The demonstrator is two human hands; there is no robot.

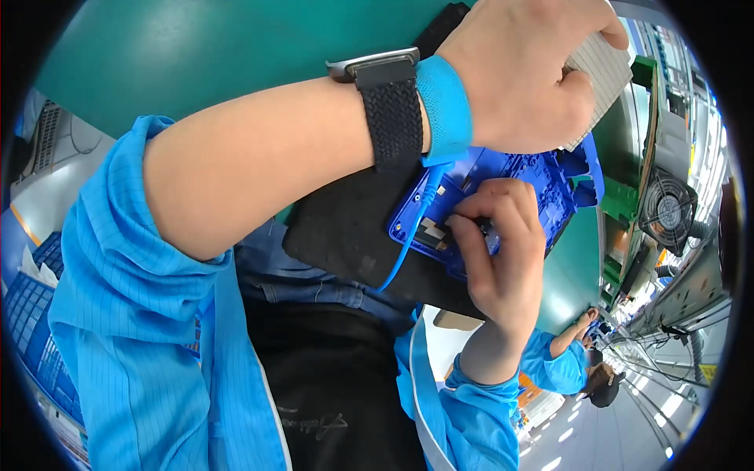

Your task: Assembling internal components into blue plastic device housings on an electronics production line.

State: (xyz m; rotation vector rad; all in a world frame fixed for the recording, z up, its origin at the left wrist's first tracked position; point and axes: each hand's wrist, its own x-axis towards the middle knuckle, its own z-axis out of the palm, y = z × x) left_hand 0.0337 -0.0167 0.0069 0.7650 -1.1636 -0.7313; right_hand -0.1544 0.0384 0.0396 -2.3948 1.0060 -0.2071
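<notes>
My left hand [530, 74] reaches across to the upper right, its fingers curled around a beige sheet [603, 77] marked with a fine grid. On that wrist sit a watch with a black braided band [390, 118] and a blue wrist strap [446, 108] with a blue cord [420, 216]. Below it, my right hand [506, 239] has thumb and forefinger pinched together over an open blue plastic housing [463, 177]. Whatever lies between those fingertips is too small to make out. Part of the housing is hidden under both hands.
The housing rests on a black mat [342, 224] at the edge of a green table [236, 47]. A black fan [667, 206] stands at the right beside green racks. Further along, another person in a blue top [558, 365] works. Blue crates [35, 314] stand at the left.
</notes>
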